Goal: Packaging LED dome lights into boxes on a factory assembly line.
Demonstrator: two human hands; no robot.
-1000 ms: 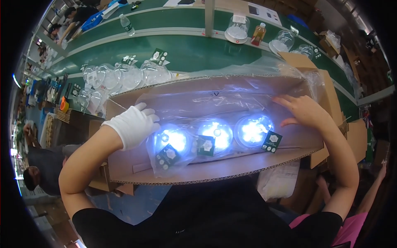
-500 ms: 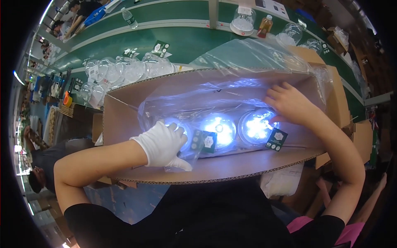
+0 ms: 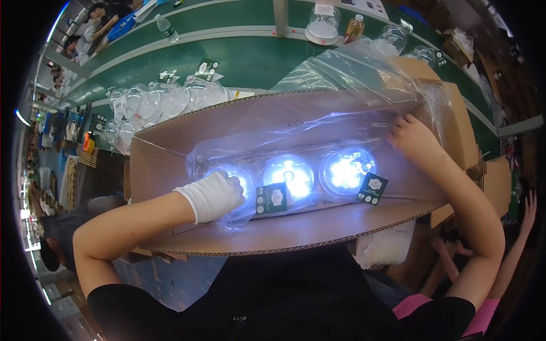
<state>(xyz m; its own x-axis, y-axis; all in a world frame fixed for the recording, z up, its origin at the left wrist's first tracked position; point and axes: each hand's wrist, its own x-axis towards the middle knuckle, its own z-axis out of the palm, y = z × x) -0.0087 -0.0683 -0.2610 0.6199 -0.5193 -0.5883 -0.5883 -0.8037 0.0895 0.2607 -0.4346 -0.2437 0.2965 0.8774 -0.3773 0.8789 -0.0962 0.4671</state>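
Observation:
Three glowing clear dome lamps lie in a row inside a long cardboard box [image 3: 296, 241]: a left one [image 3: 248, 181], a middle one [image 3: 289, 176] and a right one [image 3: 348, 170]. My left hand [image 3: 219, 196], in a white glove, is closed over the left lamp; its fingers hide what they hold. Up at the box's far right inner wall, my bare right hand [image 3: 415, 139] has its fingers curled on the clear plastic bag [image 3: 341, 128] lining the box. One dark green card [image 3: 272, 199] lies by the middle lamp, another green card [image 3: 372, 188] by the right lamp.
Beyond the box, a green workbench [image 3: 227, 62] carries several unlit clear domes [image 3: 176, 99], a water bottle [image 3: 166, 28] and an amber bottle [image 3: 354, 28]. Loose plastic drapes over the far right rim. Another person's arm [image 3: 515, 250] shows at lower right.
My left hand has curled its spread fingers and shifted slightly left, uncovering more of the green card. The right hand has moved right, away from the right lamp, to the far wall.

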